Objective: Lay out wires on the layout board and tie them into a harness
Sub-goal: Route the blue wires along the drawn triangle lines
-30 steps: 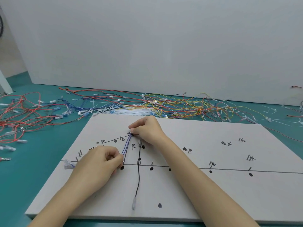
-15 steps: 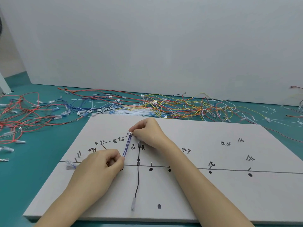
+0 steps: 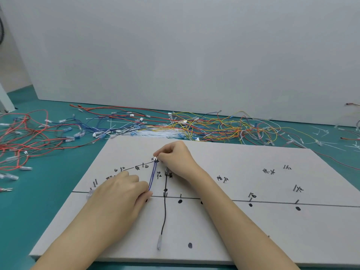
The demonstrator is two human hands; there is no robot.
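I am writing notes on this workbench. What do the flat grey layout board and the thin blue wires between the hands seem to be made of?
The flat grey layout board looks like matte foam or fibre sheet: no shine, a thick soft edge, pins standing in it; which one is unclear. The thin blue wires look plastic-insulated, smooth with a slight sheen, ending in a small white connector that is probably moulded plastic.

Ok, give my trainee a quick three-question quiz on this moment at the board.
1. True or false: the thin black wire with the clear end sleeve lies flat on the pale grey layout board, untouched by either hand.
2. Which hand pinches the small white connector: A left, B right?
3. What colour are the wires stretched between the left hand and right hand?

Key: 1 true; 2 B; 3 blue.
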